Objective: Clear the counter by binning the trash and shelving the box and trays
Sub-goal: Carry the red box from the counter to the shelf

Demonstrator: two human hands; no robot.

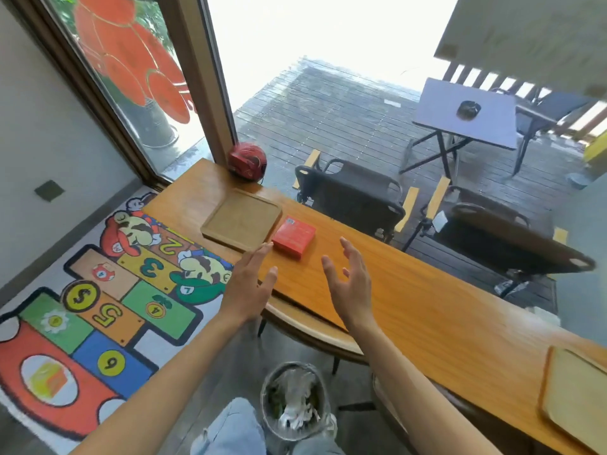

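Left hand: my left hand (pixel 251 284) is over the near edge of the counter (pixel 410 310), fingers straight and together, holding nothing; its fingertips reach just short of the box's near-left corner.
Right hand: my right hand (pixel 349 284) hovers to the right of the box, palm turned inward, fingers spread and relaxed, gripping nothing.
Box: the red box (pixel 294 236) lies flat on the counter, beyond and between my two hands, touched by neither.
Tray: a wooden tray (pixel 241 218) lies flat just left of the box, the two nearly touching at the corner.
Second tray: another tray (pixel 574 399) sits well to the right of the box, at the counter's near right end, partly cut off by the frame.
Bin: the bin (pixel 295 400), lined with plastic and holding crumpled paper, stands on the floor well nearer than the box, below the counter edge, by my knees.
Helmet: a red helmet (pixel 248 161) rests on the counter beyond the tray, left and far from the box, against the window frame.
Mat: a numbered cartoon mat (pixel 98 290) covers the floor far left of the box.
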